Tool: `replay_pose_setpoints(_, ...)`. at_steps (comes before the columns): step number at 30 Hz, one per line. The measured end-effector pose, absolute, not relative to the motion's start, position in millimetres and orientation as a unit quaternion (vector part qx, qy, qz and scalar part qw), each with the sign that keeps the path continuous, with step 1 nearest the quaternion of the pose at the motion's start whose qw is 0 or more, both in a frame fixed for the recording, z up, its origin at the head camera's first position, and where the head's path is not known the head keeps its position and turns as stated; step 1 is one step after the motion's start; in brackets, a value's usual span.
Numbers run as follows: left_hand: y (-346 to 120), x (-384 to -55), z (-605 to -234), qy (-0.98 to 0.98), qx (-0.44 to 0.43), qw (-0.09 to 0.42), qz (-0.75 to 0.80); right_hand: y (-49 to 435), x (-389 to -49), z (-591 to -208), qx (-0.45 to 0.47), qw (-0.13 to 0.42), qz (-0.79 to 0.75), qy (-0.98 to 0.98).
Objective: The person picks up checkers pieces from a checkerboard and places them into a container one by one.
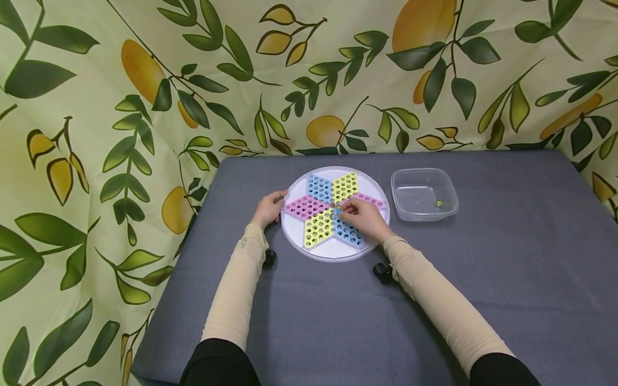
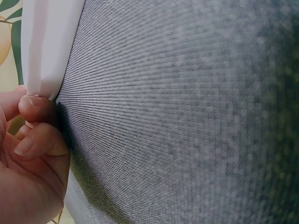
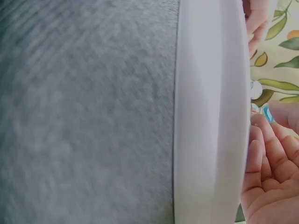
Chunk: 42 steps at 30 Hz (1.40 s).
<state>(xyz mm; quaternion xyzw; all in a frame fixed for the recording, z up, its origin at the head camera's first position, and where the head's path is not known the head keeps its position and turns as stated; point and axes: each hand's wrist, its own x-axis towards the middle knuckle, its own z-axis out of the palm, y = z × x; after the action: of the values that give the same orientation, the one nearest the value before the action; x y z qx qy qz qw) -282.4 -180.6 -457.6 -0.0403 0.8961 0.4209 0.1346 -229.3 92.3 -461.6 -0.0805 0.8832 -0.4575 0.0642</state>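
A leaf-and-fruit-patterned cloth backdrop (image 1: 299,32) rises beyond the grey fabric-covered tabletop (image 1: 318,321) where you work. On it, toward the far edge, rests your round white game board (image 1: 295,230), its perforated star (image 1: 318,226) patterned in blue, yellow and pink points. Your beige sleeves (image 1: 444,300) reach toward the board from either side, a black cuff of fabric above each. Just beside the board, to its right, stands a clear plastic container (image 1: 425,217). Your left hand (image 1: 267,209) pinches the board's left rim between thumb and fingers, while your right hand (image 1: 364,216), over the star's centre, pinches a small blue-tinted marble (image 3: 267,113) between thumb and finger. In the right wrist view, a clear marble (image 3: 256,89) shows near those fingertips, past the board's rim. A yellow-green marble (image 1: 439,203) lies in the right-hand part of the container.
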Motion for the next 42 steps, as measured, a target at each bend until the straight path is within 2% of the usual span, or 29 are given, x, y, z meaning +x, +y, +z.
replay_pose_setpoints(14, -183.7, -282.9, -453.4, 0.897, -0.038, 0.126, 0.421, 102.1, -231.6, -443.0, -0.077, 0.041, -0.483, 0.871)
replay_pose_setpoints(24, -184.1, -280.8, -460.1, 0.900, -0.043, 0.135, 0.412, 113.8, -228.9, -432.6, -0.056, 0.043, -0.489, 0.870)
replay_pose_setpoints(42, -179.6, -278.6, -458.4, 0.897, -0.048, 0.138, 0.417, 145.7, -231.2, -420.3, -0.029, 0.001, -0.511, 0.859)
